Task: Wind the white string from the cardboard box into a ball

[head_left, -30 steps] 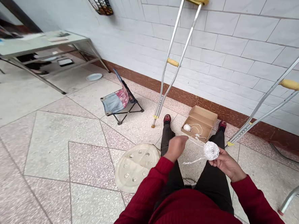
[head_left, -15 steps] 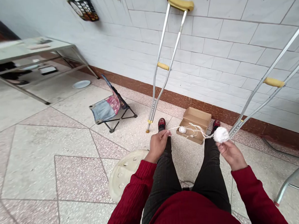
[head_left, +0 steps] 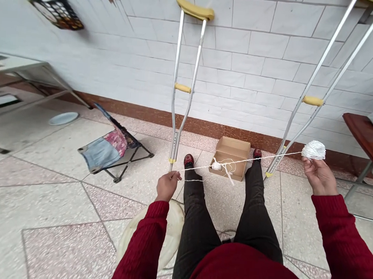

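The hands have been drawn well apart since the earlier view, and the white twine (head_left: 267, 157) is pulled taut between them. The ball of twine (head_left: 314, 150) is held up in the cupped right hand (head_left: 319, 177), while the strand is pinched in the closed left hand (head_left: 167, 186). Between the hands, a smaller ball (head_left: 216, 166) lies in an open cardboard box (head_left: 233, 147). An aluminium crutch (head_left: 173, 149) stands just beyond the left hand.
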{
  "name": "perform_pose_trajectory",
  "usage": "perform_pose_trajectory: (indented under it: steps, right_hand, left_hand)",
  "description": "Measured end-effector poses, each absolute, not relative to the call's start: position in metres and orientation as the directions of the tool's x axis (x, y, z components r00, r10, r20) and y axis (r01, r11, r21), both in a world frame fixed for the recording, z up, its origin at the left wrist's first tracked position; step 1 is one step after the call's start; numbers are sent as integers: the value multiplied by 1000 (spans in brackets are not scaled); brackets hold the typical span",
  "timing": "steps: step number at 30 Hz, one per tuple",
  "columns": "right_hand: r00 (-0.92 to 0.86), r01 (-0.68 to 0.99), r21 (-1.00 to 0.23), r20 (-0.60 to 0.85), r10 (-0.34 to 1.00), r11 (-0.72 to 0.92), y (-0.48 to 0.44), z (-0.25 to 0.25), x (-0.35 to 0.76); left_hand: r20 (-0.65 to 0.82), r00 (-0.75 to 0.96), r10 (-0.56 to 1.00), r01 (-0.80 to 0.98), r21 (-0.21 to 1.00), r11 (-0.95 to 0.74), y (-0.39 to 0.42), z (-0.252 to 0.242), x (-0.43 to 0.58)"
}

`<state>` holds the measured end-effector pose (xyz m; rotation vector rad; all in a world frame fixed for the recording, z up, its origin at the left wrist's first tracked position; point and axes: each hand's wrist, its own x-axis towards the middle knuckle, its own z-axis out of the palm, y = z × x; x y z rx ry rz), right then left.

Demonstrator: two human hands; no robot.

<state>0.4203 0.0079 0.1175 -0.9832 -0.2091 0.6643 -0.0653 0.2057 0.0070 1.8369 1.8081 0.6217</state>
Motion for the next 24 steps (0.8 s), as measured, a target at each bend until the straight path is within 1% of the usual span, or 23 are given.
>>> perform_pose_trajectory:
  steps: [3,5,7,10,12,15,17,19,21,24]
  right_hand:
    - [765,-450,-806,-124,632,385,13,118,411]
    - [732,-476,-803,-135,668,359,16,118,410]
    - [750,-446,-819,-121,651,361,17,117,414]
    - [830,-359,-852,-105,548,381,17,117,423]
    - [838,-361,-858,-127,531,365,19,120,422]
    - [809,-382,-848,-115,576,368,23,133,406]
    - [781,-368,-851,-63,621,376,25,147,397]
    - [780,-314,-854,17,625,416,26,161,396]
    - [814,-237,-850,90,573,470,25,172,406]
    - [881,-151,-839,125,455,523,21,177,433]
  left_hand:
    - [35,98,995,729,678,-95,212,12,-44]
    - [29,135,990,692,712,-115,215,11,-41]
    - [-4,107,994,696,714,-72,217,8,-49]
    - [-51,24,998,745,666,16,218,-1,-70]
    - [-85,-4,996,772,634,57,215,-11,-76]
    - [-155,39,987,779,623,67,208,-29,-68]
    - [-205,69,976,772,631,78,203,-43,-63]
    - [-233,52,971,767,632,111,201,-54,-66]
    - [-239,14,971,764,629,144,202,-61,-76]
    - [-247,-58,967,773,603,200,202,-65,-98]
